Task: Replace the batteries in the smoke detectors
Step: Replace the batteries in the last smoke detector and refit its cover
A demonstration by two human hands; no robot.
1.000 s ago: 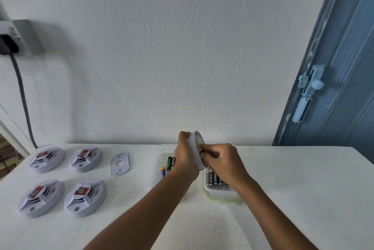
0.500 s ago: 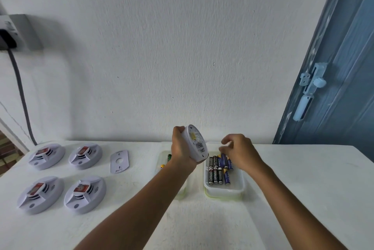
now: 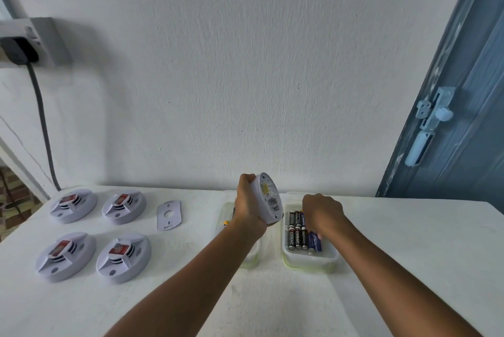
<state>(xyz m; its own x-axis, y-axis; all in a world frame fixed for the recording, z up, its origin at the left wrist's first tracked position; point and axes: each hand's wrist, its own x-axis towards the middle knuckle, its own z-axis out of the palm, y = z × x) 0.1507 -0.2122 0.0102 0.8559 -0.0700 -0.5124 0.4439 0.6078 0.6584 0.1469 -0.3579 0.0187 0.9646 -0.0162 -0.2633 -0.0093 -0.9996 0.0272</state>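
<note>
Above the white tabletop (image 3: 395, 268), near the back wall, we hold in our left hand (image 3: 249, 207) one round white plastic smoke detector (image 3: 268, 199), tilted on edge with its open underside turned to the right; the hand is wrapped firmly round its rim. Just beside it, our right hand (image 3: 323, 214) reaches down into a clear rectangular plastic tub (image 3: 311, 257) of cylindrical batteries (image 3: 298, 233), black-and-red ones lying side by side with blue ones; the fingers are curled downward among the cells, and we cannot tell whether they have closed on one. Behind the left wrist sits a second clear plastic tub (image 3: 252, 254), largely hidden, with a few loose cells just visible; we take these for the spent ones, as a guess only.

Item, at far left: four more round white smoke detectors (image 3: 92, 256) lying in two rows, each showing a red label; beside them one flat white oval mounting plate (image 3: 168, 214), well apart from the tubs.

Step in hand, by our judgement: fetching a fresh cell for the detector held; four units wait their turn, so the task looks early. Next move calls for pinching a single cell free of its neighbours; carrying it to the open bay; matching polarity before pressing it home; the left hand must hold the detector steady against that push.
</note>
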